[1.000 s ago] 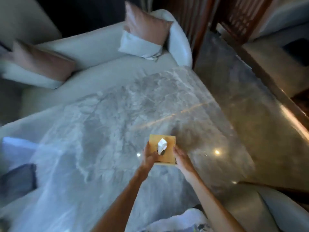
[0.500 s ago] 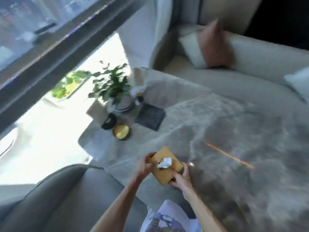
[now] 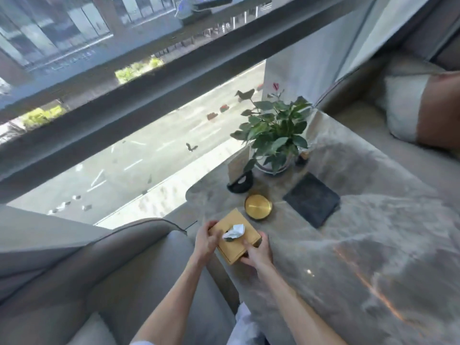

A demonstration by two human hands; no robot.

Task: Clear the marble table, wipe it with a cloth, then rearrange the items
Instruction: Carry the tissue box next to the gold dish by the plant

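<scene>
A tan tissue box (image 3: 232, 247) with a white tissue sticking out of its top is gripped from both sides. My left hand (image 3: 205, 241) clasps its left side and my right hand (image 3: 256, 255) clasps its right front corner. The box is at the near left corner of the grey marble table (image 3: 361, 257); whether it rests on the table or hovers just above it I cannot tell. Beyond it on the table lie a round gold dish (image 3: 258, 208), a dark square mat (image 3: 312, 202), a black curved stand (image 3: 240, 184) and a potted green plant (image 3: 272, 135).
A grey armchair (image 3: 99, 270) stands left of the table, close to my left arm. A sofa with a white and brown cushion (image 3: 423, 113) runs along the far right. A large window (image 3: 124, 95) rises behind the table's far end.
My view has swung left from the sofa side to the window end. Both hands carried the tissue box left across the table, close to the gold dish and mat.
</scene>
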